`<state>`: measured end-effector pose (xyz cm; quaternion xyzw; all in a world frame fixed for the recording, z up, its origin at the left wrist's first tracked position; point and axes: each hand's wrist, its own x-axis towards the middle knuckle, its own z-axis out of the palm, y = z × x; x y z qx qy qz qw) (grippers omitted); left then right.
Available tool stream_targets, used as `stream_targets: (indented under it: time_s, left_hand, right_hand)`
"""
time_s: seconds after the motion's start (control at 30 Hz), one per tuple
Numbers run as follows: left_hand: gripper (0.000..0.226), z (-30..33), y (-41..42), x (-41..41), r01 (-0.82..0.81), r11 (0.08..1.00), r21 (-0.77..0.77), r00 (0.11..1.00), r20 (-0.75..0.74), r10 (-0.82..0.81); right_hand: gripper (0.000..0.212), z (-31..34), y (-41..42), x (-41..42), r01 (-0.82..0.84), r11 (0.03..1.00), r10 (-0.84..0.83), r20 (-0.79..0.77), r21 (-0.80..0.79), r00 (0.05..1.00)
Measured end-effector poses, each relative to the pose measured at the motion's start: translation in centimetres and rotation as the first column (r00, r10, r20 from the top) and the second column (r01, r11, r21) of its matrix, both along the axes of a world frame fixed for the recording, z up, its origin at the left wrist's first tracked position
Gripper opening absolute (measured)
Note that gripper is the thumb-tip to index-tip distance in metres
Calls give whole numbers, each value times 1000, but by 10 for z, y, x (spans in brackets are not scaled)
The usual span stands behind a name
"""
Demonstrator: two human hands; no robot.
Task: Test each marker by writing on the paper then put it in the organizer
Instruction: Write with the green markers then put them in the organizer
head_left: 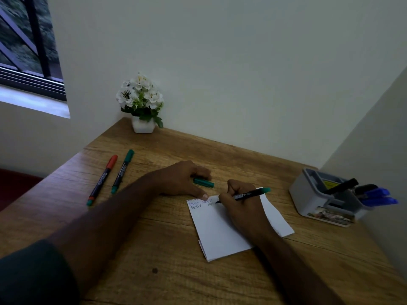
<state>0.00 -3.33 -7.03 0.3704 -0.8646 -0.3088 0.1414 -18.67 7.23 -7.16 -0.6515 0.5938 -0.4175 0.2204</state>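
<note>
Marker pinched in right grip — tip on paper; left grip holds cap.

A green-ended marker is gripped by the right hand with its tip on the paper, whose top edge is pressed by the left hand, a green cap held under its fingers.

Two bare forearms and two hands are in view, the left hand and the right hand. Only the left arm shows clothing: a dark sleeve at the lower left corner, ending above the bare forearm.
</note>
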Motion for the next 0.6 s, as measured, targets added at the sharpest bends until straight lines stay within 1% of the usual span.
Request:
stream_targets:
  time_s: [0.17,0.33,0.6]
  left_hand:
    - [67,-2,-2,0,0,1000,13,1000,-17,0]
    - [68,-2,-2,0,-2,1000,14,1000,-20,3]
    - [68,1,0,-1,4,1000,12,1000,-9,-4]
  right_hand:
    - [27,-1,-2,1,3,1000,-3,-3,1,1000]
    - [32,-2,0,-2,24,999,-22,44,-48,999]
    - [36,0,0,-2,15,1000,-14,26,-22,1000]
